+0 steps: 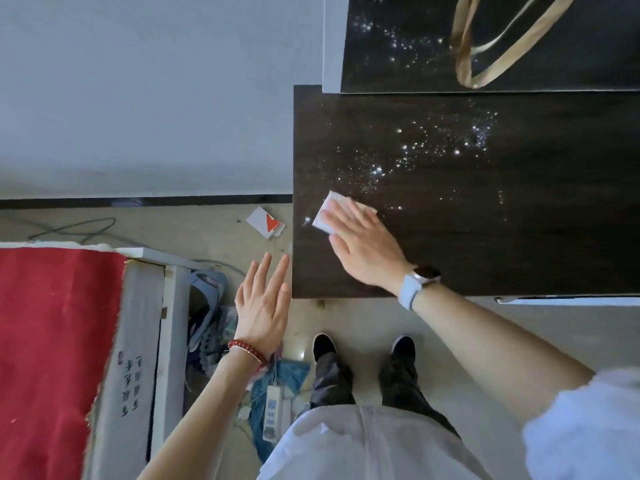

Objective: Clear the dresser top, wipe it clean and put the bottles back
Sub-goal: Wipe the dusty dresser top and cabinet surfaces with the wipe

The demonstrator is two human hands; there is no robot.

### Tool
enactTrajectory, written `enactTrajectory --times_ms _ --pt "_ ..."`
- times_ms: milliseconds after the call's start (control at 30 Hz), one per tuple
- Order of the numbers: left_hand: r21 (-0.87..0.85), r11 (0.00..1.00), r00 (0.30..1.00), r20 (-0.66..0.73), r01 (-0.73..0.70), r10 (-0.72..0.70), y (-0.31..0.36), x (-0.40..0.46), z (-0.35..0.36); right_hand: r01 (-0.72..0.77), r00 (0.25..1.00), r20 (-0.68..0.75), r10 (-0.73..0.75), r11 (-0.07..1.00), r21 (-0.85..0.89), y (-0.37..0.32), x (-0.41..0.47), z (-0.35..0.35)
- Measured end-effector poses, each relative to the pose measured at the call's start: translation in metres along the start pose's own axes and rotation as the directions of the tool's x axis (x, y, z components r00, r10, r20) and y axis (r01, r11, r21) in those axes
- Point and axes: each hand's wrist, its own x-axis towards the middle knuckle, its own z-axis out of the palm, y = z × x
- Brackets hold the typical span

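Observation:
The dark wooden dresser top point(519, 220) fills the right half of the view and is speckled with shiny droplets point(433, 147). My right hand point(363, 244) lies flat on a folded white tissue point(327, 211) near the top's left edge, fingers spread over it, pressing it to the wood. My left hand point(263, 299) hovers open, fingers apart, just off the dresser's front left corner, above the floor, and holds nothing. No bottles are in view.
A mirror point(485, 43) stands at the dresser's back and reflects a tan strap. Left of the dresser the floor holds a small white and red box point(266, 221), a power strip point(272, 414), cables and a bag. A red cloth point(52, 358) covers a surface at the far left.

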Motion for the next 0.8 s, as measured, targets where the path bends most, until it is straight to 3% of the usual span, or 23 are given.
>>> enactTrajectory --times_ms 33,100,200,267,333,467,533,667,800 --pt "-0.013 1.000 1.000 -0.013 0.010 -0.010 -0.001 0.001 0.000 -0.056 0.998 -0.020 0.056 0.998 -0.008 0.005 0.015 -0.007" --pt "-0.045 0.998 0.998 -0.045 0.034 -0.036 0.000 0.005 -0.002 -0.030 0.999 -0.021 0.030 0.999 -0.011 -0.010 0.015 -0.003" --pt "-0.074 0.995 0.995 -0.076 0.065 -0.071 -0.003 0.009 -0.007 0.237 0.970 0.067 -0.236 0.971 -0.019 -0.037 -0.040 0.020" --pt "-0.071 0.995 0.993 -0.090 0.070 -0.076 -0.006 0.010 -0.010 0.302 0.949 0.095 -0.300 0.953 -0.013 -0.030 -0.045 0.017" --pt "-0.056 0.997 0.995 -0.079 0.057 -0.061 -0.007 0.010 -0.011 0.240 0.967 0.098 -0.236 0.970 -0.029 -0.017 -0.005 0.007" --pt "-0.031 1.000 1.000 -0.019 0.000 -0.001 -0.002 0.008 -0.003 0.047 0.998 -0.042 -0.048 0.998 -0.037 -0.019 0.044 0.002" --pt "-0.043 0.999 1.000 -0.017 -0.006 0.005 0.001 0.011 -0.002 0.111 0.992 -0.060 -0.113 0.993 -0.037 -0.030 0.006 0.012" --pt "-0.071 0.997 0.999 -0.043 0.021 -0.025 0.007 0.023 -0.006 0.239 0.970 0.056 -0.235 0.969 -0.058 -0.016 -0.061 0.020" --pt "-0.064 0.998 0.999 0.018 -0.028 0.030 0.014 0.031 -0.007 -0.093 0.991 -0.107 0.083 0.992 -0.083 0.015 0.015 -0.010"
